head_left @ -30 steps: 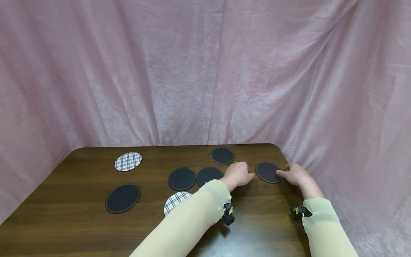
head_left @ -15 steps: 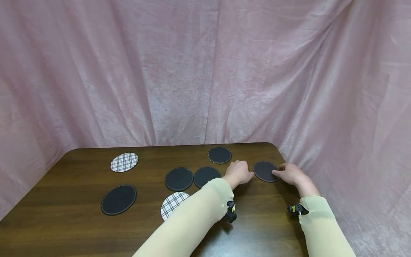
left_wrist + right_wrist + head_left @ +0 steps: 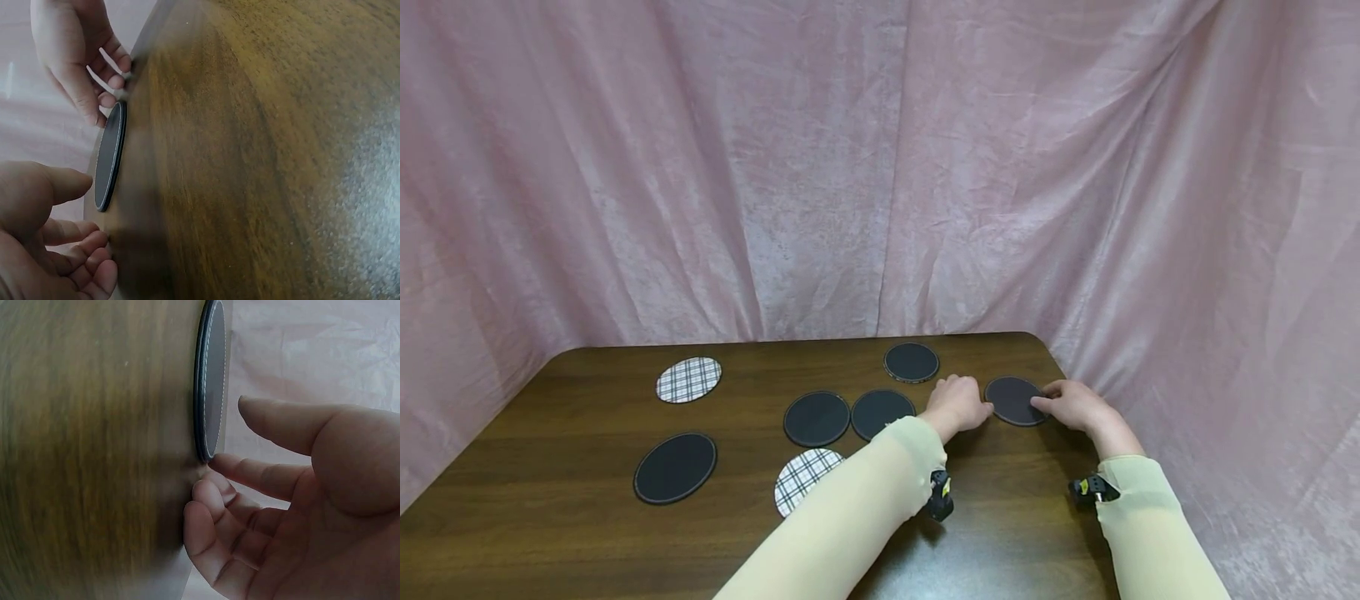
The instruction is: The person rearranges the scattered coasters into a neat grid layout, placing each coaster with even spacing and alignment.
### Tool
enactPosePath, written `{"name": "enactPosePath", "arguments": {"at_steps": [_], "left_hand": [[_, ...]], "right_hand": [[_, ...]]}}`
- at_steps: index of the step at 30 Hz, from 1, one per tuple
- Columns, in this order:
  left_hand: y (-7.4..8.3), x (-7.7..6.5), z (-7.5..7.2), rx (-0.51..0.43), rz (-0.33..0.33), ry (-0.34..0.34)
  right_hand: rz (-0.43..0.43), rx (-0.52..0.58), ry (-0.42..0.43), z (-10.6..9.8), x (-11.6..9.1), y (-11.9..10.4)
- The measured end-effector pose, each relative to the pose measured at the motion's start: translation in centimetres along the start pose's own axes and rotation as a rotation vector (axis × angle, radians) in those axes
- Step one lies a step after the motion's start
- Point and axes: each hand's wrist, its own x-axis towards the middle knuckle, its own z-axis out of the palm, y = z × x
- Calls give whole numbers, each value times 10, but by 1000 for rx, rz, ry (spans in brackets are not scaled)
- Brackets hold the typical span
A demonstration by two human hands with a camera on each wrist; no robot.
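Observation:
A round, dark coaster [image 3: 1013, 400] with a stitched rim lies flat near the table's right side, between my two hands. On its left, my left hand [image 3: 957, 406] has its thumb tip at the rim, the other fingers loosely bent; whether it touches is unclear. My right hand [image 3: 1077, 406] is at the opposite edge. In the right wrist view, that hand's index fingertip meets the rim of the coaster [image 3: 215, 381], while the thumb stands apart above it. The left wrist view shows the coaster [image 3: 110, 159] edge-on between both hands, gripped by neither.
More black coasters lie around: one at the back [image 3: 912, 362], two side by side in the middle [image 3: 817, 419], one at the left [image 3: 675, 468]. Two are white checked: one far left [image 3: 688, 380], another [image 3: 805, 479] partly behind my left sleeve. A pink curtain [image 3: 820, 167] hangs behind the wooden table [image 3: 580, 533].
The view has turned slightly right. In the last half second, the coaster has slid a little left toward my left hand, and my right hand has moved along with it.

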Motion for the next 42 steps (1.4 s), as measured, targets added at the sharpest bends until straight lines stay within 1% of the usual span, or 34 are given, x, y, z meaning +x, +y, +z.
{"name": "enactPosePath", "arguments": {"at_steps": [1,3,5,7,8,11,14,21,25,29,32,37,38,42], "left_hand": [[2,-4,-1,2,-6,8],[9,-19,-14,1,-19,0],[12,-26,-17,1,-34,13],[14,-29,-17,5,-52,31],[17,-34,-22,-1,-63,23],[19,-34,-20,9,-92,49],[20,-35,-20,21,-109,60],[23,-44,-27,50,-128,71],[23,-44,-26,60,-137,75],[20,-36,-19,68,-136,83],[18,-33,-16,72,-133,87],[17,-35,-17,67,-129,81],[16,-32,-14,73,-126,97],[14,-30,-15,74,-122,78]], "right_hand": [[2,16,-8,0,0,0],[12,56,-26,1,1,-1],[25,100,-41,1,1,-2],[29,130,-47,2,1,-2],[32,138,-48,2,1,-2],[47,160,-49,3,1,-3],[62,180,-59,3,2,-4],[81,206,-65,5,4,-4],[85,222,-63,6,4,-4],[84,244,-52,5,2,-6],[82,281,-49,4,1,-8],[85,353,-45,4,-1,-7],[85,358,-43,4,-1,-7],[89,381,-35,5,-1,-7]]}}
